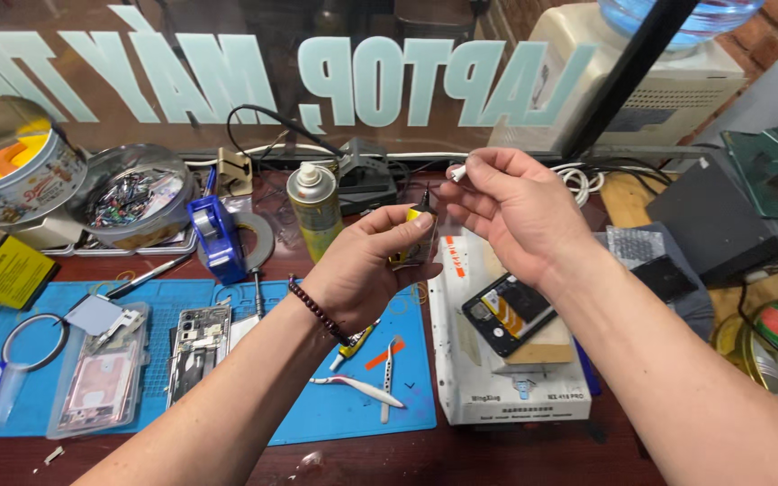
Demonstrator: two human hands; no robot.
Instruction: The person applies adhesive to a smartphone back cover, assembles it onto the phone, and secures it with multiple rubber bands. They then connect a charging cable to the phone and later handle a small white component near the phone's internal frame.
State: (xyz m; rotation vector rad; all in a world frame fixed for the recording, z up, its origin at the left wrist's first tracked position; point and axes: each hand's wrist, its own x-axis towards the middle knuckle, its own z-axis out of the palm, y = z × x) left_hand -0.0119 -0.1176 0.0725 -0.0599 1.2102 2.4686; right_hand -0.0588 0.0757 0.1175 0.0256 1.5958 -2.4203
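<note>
**Glue tube upright in the left hand, cap pinched in the right**

The left hand [366,265] has its fingers closed around a small yellow glue tube [418,236], long axis near vertical, black nozzle toward 12 o'clock. The right hand [511,207] sits just beside it at 2 o'clock, fingers pinched on a small white cap [457,172]. The cap lies up and right of the nozzle tip. Both hover above the desk [515,454], over a blue mat [344,405] and an opened phone [508,312].

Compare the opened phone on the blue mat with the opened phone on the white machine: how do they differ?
The phone on the mat is long and silver-framed; the phone on the machine looks shorter and black. The first lies flat and roughly upright in view; the second sits tilted on a wooden block. Both show their insides, and neither hand touches them.
</note>
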